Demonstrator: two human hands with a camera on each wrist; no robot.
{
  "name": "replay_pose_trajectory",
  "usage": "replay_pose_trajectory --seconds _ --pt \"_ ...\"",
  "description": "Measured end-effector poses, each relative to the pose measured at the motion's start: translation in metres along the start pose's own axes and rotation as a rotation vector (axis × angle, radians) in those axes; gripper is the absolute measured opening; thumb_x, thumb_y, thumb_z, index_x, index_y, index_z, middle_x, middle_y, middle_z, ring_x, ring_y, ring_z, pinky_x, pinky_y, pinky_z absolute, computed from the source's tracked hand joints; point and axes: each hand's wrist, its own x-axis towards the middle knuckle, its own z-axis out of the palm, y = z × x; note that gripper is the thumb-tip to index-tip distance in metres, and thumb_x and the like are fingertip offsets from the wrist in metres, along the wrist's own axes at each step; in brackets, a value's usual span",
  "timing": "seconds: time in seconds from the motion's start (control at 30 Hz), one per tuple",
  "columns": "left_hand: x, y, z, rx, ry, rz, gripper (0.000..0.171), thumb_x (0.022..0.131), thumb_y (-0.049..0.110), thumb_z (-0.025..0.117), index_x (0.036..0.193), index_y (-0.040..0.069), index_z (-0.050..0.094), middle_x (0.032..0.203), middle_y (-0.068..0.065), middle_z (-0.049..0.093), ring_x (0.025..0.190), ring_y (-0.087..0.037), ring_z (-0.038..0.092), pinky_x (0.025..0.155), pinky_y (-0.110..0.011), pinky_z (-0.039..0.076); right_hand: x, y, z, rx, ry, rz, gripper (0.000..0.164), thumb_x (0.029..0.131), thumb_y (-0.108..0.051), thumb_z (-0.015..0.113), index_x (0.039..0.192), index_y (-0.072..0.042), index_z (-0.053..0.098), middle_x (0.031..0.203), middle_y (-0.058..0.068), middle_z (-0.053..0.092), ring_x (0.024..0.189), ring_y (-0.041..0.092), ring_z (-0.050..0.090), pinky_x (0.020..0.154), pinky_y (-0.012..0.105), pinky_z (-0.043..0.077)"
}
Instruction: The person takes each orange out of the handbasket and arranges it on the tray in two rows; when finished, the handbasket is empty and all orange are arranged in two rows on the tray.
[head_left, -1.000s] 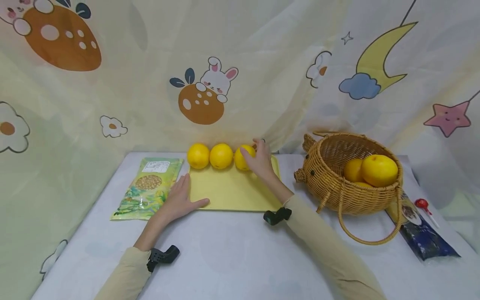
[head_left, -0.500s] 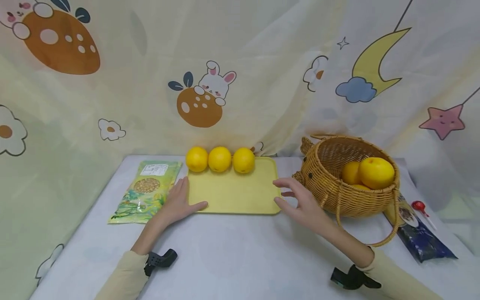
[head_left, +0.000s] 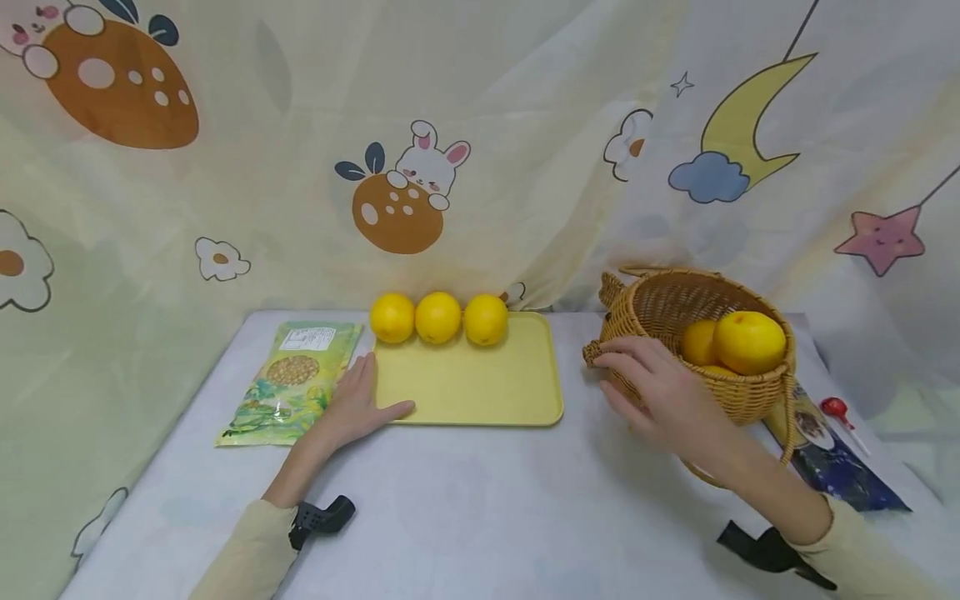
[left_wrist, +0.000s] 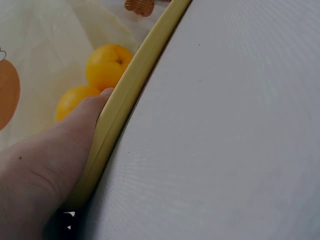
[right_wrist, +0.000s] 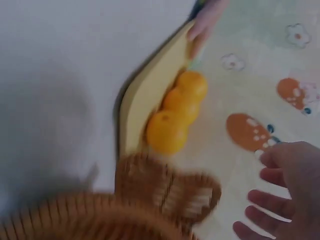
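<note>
Near wicker basket, right fingers

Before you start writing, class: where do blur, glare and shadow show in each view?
Head view: mostly crisp, a bright glint on the green bag, a soft shadow on the table below the right hand; left wrist view: dim, dark shadow along the yellow tray; right wrist view: blurred, basket and yellow fruits smeared.

Soft, even light; a faint shadow on the counter below the right hand; right wrist view dim, basket blurred.
</note>
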Motion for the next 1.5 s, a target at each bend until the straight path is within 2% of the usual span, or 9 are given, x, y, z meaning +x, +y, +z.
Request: replay_pose_trajectory --seconds 0.1,0.23,0.33,0.53,0.8,1.03,1.23,1.4,1.5 --pt "0.003 0.000 -0.001 0.001 0.006 0.001 0.123 0.079 0.070 0.062 0.151 -0.010 0.003 0.159 -0.032 0.005 0.148 -0.048 0.009 0.120 -0.061 0.009 0.011 0.026 -0.013 -0.139 -0.112 -0.021 0.021 0.088 -0.022 0.069 0.100 -0.006 0.068 0.106 0.013 0.064 0.101 0.030 0.058 0.079 0.044 0.056" --pt "0.004 0.001 -0.001 -0.010 -0.006 -0.007 0.124 0.078 0.070 0.063 0.152 -0.010 0.002 0.160 -0.031 0.004 0.148 -0.048 0.007 0.120 -0.061 0.008 0.027 0.062 -0.035 -0.219 -0.490 0.148 0.037 0.087 -0.030 0.070 0.111 -0.002 0.066 0.113 0.020 0.064 0.107 0.041 0.057 0.086 0.055 0.052" --pt "0.004 0.002 0.000 -0.020 -0.015 -0.009 0.124 0.078 0.070 0.063 0.152 -0.009 0.001 0.160 -0.030 0.003 0.149 -0.047 0.006 0.121 -0.060 0.008 0.042 0.090 -0.048 -0.145 -0.770 0.295 0.055 0.094 -0.046 0.059 0.121 0.001 0.062 0.119 0.022 0.064 0.112 0.043 0.057 0.091 0.059 0.049" --pt "0.006 0.002 -0.002 -0.015 -0.020 -0.007 0.124 0.079 0.070 0.062 0.153 -0.007 -0.001 0.161 -0.029 0.000 0.149 -0.045 0.004 0.121 -0.060 0.007 0.068 0.141 -0.065 0.019 -1.000 0.404 0.056 0.096 -0.047 0.055 0.121 0.002 0.060 0.111 0.014 0.068 0.092 0.023 0.065 0.079 0.044 0.056" --pt "0.005 0.002 -0.006 -0.014 -0.022 -0.023 0.125 0.078 0.072 0.061 0.153 -0.005 -0.002 0.161 -0.027 -0.001 0.150 -0.043 0.003 0.122 -0.058 0.007 0.079 0.169 -0.072 0.032 -1.465 0.592 0.081 0.086 -0.063 0.060 0.134 0.002 0.050 0.135 0.040 0.042 0.113 0.057 0.050 0.072 0.062 0.056" --pt "0.003 0.003 -0.003 -0.019 -0.033 -0.028 0.124 0.078 0.072 0.061 0.153 -0.005 -0.001 0.162 -0.027 0.000 0.150 -0.043 0.004 0.122 -0.058 0.007 0.079 0.176 -0.067 0.118 -1.586 0.711 0.081 0.082 -0.060 0.066 0.133 0.000 0.051 0.130 0.039 0.043 0.107 0.047 0.055 0.073 0.060 0.057" --pt "0.003 0.002 0.000 -0.021 -0.028 -0.027 0.124 0.078 0.072 0.061 0.153 -0.005 -0.001 0.161 -0.027 0.001 0.150 -0.043 0.005 0.122 -0.058 0.008 0.080 0.178 -0.061 0.138 -1.595 0.750 0.082 0.078 -0.057 0.072 0.134 -0.001 0.051 0.125 0.033 0.050 0.102 0.040 0.059 0.072 0.061 0.057" --pt "0.002 0.002 0.001 -0.023 -0.033 -0.033 0.125 0.078 0.073 0.061 0.153 -0.005 -0.001 0.162 -0.027 0.001 0.150 -0.043 0.005 0.121 -0.059 0.010 0.078 0.175 -0.056 0.089 -1.596 0.720 0.076 0.075 -0.052 0.076 0.132 -0.007 0.055 0.131 0.038 0.044 0.101 0.045 0.055 0.071 0.059 0.057" --pt "0.002 0.001 0.000 -0.024 -0.031 -0.033 0.124 0.078 0.072 0.062 0.153 -0.006 0.000 0.161 -0.027 0.001 0.150 -0.044 0.005 0.121 -0.060 0.009 0.079 0.175 -0.051 0.029 -1.625 0.623 0.069 0.077 -0.053 0.075 0.128 -0.010 0.058 0.131 0.033 0.047 0.101 0.044 0.054 0.075 0.060 0.056"
